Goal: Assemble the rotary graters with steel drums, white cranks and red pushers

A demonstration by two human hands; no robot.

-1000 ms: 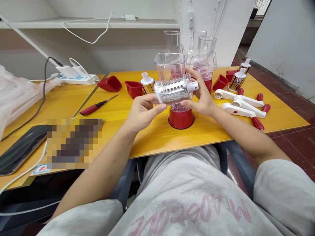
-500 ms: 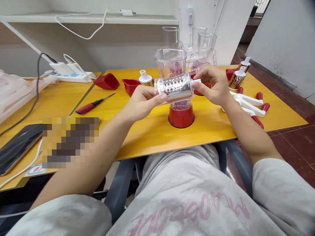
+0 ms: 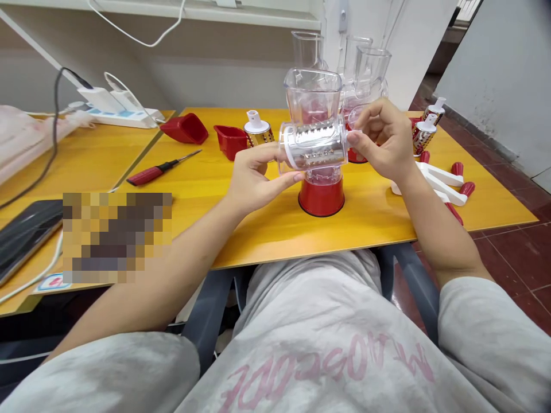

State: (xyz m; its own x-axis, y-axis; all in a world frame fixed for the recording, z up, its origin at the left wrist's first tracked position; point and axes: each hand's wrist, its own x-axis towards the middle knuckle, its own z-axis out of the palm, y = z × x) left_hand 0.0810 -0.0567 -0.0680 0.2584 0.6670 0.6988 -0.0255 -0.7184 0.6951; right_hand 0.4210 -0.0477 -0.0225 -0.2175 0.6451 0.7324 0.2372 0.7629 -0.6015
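Observation:
A rotary grater body (image 3: 313,92) of clear plastic stands upright in front of me, above a red base (image 3: 322,196). Inside its sideways barrel lies a metal grater drum (image 3: 316,146) with raised holes and a white rim. My left hand (image 3: 253,178) grips the barrel's open left end, thumb below and fingers partly hidden behind it. At the right end, my right hand (image 3: 385,140) pinches the drum's white shaft, which is mostly covered by the fingertips.
More clear grater bodies (image 3: 372,71) stand behind. Another drum (image 3: 259,131), red hoppers (image 3: 185,129) and a screwdriver (image 3: 161,169) lie to the left. White cranks with red knobs (image 3: 443,180) and more drums (image 3: 424,137) are on the right. A power strip (image 3: 124,116) and phone (image 3: 28,235) sit far left.
The drum has turned inside the barrel, and its shaft has gone further under my right fingers. My left hand has shifted slightly along the barrel. The whole view has moved a little.

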